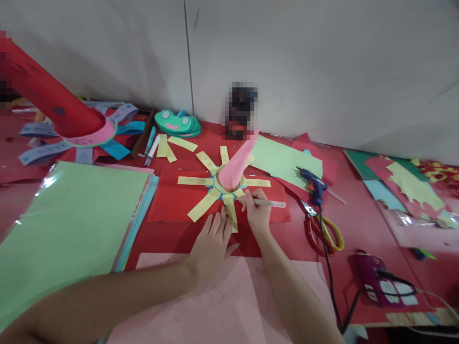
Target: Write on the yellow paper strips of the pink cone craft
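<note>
In the head view a pink paper cone (232, 173) stands inside a ring of yellow paper strips (201, 208) that spread out like rays over a red sheet (168, 205). Writing or small drawings show on several strips. My right hand (258, 217) is closed round a white pen (274, 204), its tip at the base of a strip in front of the cone. Flat beside that tip lies my left hand (212, 239), fingers stretched out and touching the front yellow strip (231, 217). What the tip is marking is too small to read.
Green sheets (86, 210) are stacked at left, near a red paper cone (68, 105) with blue and lilac strips. Green frog-face cutouts (177, 125) lie behind. At right are a glue gun (315, 184), scissors (328, 234), a cable and a purple box (376, 277). A wall (304, 62) rises behind.
</note>
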Demonstrator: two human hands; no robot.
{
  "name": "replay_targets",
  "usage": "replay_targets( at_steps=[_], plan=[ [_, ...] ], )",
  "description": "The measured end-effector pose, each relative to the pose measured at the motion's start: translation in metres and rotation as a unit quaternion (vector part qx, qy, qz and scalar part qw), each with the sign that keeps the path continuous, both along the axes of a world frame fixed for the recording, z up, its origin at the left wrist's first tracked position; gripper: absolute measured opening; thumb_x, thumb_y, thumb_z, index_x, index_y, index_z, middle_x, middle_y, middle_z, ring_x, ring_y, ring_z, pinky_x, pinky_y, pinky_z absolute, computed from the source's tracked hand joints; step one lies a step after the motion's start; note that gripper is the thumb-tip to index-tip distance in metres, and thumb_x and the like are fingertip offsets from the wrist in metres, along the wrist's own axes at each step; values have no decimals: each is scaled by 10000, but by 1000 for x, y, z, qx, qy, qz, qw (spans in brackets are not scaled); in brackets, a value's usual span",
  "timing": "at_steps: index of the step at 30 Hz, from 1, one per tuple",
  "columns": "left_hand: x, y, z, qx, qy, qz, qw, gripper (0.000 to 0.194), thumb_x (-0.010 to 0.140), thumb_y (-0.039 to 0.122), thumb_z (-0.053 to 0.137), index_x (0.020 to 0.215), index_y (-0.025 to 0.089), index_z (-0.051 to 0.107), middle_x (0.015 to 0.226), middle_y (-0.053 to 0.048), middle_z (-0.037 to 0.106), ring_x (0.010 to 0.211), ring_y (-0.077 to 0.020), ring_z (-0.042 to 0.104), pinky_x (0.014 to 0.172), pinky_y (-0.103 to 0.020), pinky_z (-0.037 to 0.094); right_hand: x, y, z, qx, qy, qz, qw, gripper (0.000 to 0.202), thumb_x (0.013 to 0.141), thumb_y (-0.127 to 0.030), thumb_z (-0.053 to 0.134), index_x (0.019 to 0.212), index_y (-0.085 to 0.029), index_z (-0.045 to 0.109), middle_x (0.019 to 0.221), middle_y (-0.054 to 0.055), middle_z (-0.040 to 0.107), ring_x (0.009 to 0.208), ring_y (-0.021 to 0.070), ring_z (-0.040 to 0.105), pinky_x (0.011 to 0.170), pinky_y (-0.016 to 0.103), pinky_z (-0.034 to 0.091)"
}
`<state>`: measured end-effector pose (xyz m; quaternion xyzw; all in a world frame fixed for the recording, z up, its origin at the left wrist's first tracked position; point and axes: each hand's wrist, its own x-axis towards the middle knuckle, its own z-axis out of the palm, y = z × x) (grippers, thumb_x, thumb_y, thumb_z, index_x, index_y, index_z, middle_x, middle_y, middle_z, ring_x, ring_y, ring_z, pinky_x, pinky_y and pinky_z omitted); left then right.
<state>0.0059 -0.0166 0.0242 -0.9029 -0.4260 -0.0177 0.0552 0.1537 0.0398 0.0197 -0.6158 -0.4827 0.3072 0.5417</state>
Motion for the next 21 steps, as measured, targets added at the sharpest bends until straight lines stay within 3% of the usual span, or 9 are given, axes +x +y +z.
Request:
replay_targets(
  at_steps=[11, 21],
  plan=[
    [-1, 0, -1, -8, -20, -1, 1000, 620, 938, 503, 436, 1297, 5, 524, 1355, -232, 515, 1248, -321, 483, 1050, -425, 344, 0, 1, -1, 17, 12, 3, 1000, 327, 885, -417, 521, 643, -240, 392, 421, -78, 469, 439, 135, 567, 476, 247, 429],
    [0, 0, -2, 35, -16, 3, 999, 590, 914, 516, 476, 1244, 39, 582, 1321, -208, 556, 1194, -306, 532, 1015, -412, 383, 0, 2, -4, 17, 15, -5, 1000, 329, 889, -434, 517, 655, -236, 397, 419, -86, 461, 438, 129, 560, 485, 242, 443]
  ],
)
